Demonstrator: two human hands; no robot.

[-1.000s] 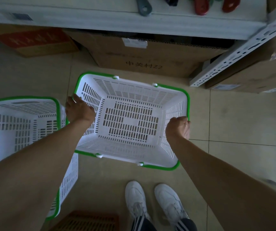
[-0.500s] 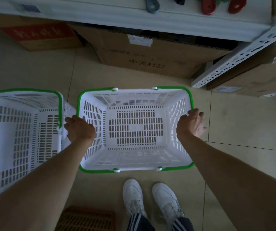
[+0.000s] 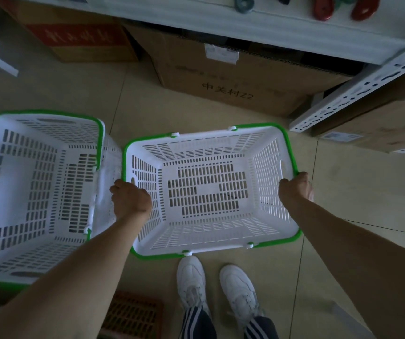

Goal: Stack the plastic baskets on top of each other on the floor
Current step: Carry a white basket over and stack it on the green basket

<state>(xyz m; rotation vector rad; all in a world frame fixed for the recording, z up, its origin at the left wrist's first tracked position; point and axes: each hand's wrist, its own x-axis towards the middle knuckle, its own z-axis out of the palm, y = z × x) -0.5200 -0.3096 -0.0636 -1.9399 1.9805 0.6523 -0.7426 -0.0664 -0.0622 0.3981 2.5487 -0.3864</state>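
A white slotted plastic basket with a green rim sits in the middle of the view, above my white shoes. My left hand grips its left end wall. My right hand closes over its right rim. A second white basket with a green rim stands just to its left, mouth up, and its right wall nearly touches the held basket. Whether the held basket rests on the tiled floor or hangs just above it I cannot tell.
Cardboard boxes line the far side under a white metal shelf. A slanted perforated shelf rail and another box stand at the right. A brown slotted crate lies by my left arm, near my shoes.
The held basket has levelled out from a tilt and come closer to me, square beside the left basket. My right hand, briefly loose on the rim, has closed on it again.
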